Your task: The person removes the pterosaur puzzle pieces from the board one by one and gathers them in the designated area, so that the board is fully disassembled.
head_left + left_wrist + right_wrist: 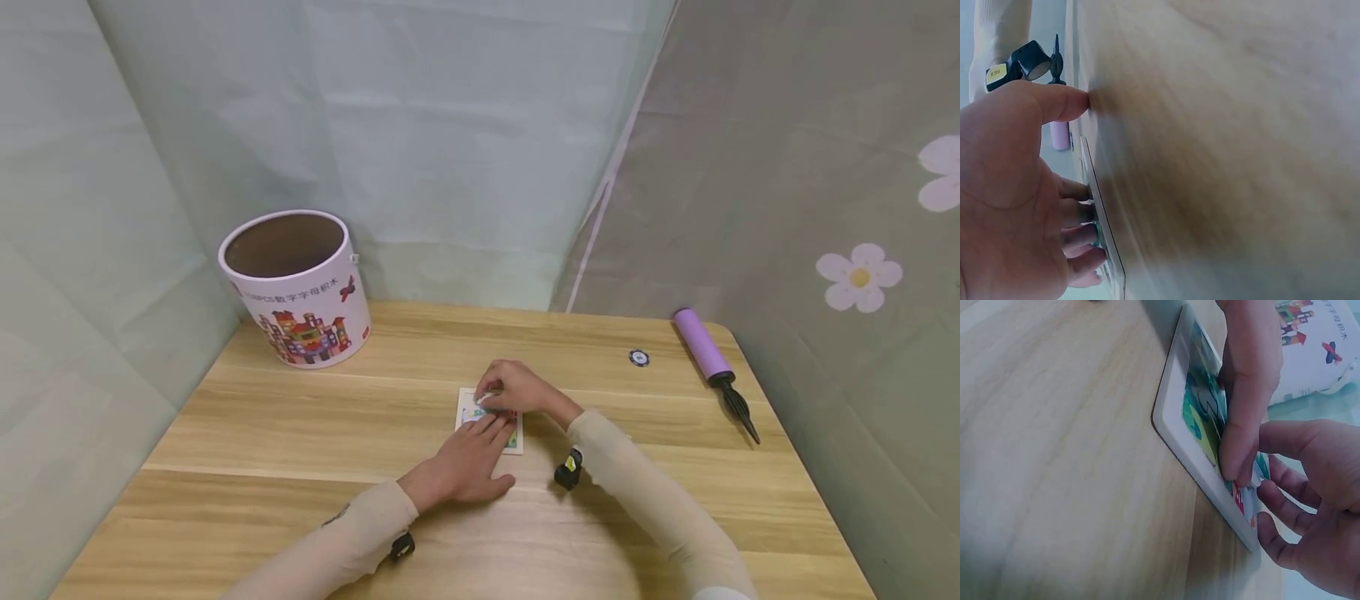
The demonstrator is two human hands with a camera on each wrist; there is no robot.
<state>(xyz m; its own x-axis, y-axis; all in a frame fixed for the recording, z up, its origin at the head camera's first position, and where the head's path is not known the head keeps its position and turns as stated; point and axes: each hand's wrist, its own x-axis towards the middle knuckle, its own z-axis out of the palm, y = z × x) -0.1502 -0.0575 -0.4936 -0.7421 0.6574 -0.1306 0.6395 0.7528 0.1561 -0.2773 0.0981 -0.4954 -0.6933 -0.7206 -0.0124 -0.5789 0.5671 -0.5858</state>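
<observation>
one card [489, 420], one tub [296, 287], one pump [713, 367], one token [639, 358], two hands [467, 467]

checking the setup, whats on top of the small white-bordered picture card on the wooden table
Both hands: the left hand presses straight fingers on the small white-bordered picture card, and the right hand pinches at something on its face. The picture beneath the fingers is covered.

A white-bordered puzzle card [1192, 419] carries green, yellow and red print, its picture hard to read. The white tub [296, 287] shows colourful building blocks. The pump [712, 365] is lilac with a black nozzle.
</observation>
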